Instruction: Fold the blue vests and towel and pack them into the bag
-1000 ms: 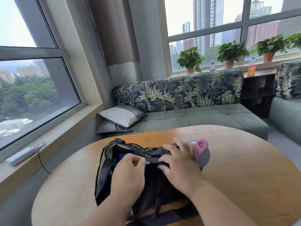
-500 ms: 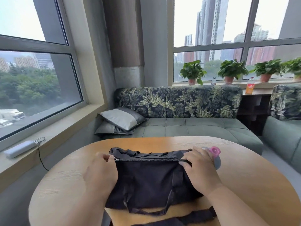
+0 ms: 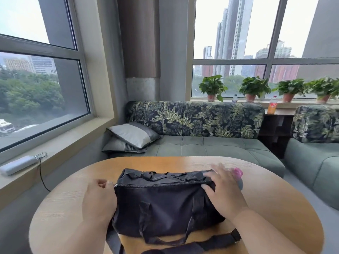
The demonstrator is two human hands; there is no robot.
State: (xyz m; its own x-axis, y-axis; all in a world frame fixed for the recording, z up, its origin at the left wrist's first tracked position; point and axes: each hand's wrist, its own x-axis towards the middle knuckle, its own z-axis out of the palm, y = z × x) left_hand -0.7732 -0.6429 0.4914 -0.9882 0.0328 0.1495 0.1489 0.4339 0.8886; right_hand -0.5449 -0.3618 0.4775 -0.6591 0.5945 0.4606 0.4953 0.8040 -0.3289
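Note:
A black duffel bag (image 3: pixel 165 204) lies on the round wooden table (image 3: pixel 275 208) with its top zipper drawn fully closed. The vests and towel are not visible. My left hand (image 3: pixel 99 197) sits at the bag's left end, fingertips pinching the zipper pull (image 3: pixel 115 185). Over the bag's right end my right hand (image 3: pixel 222 191) lies with fingers spread, pressing on the fabric there. The bag's handles and shoulder strap (image 3: pixel 216 243) hang over the near side.
A grey bottle with a pink cap (image 3: pixel 238 176) lies on the table just behind my right hand. A green sofa (image 3: pixel 201 145) with cushions stands beyond the table. On the left windowsill rests a power bank (image 3: pixel 18 165) with a cable.
The bag was half open a second ago. My left hand has pulled the zipper leftward to the bag's end, closing it. My right hand's fingers have spread out on the right end.

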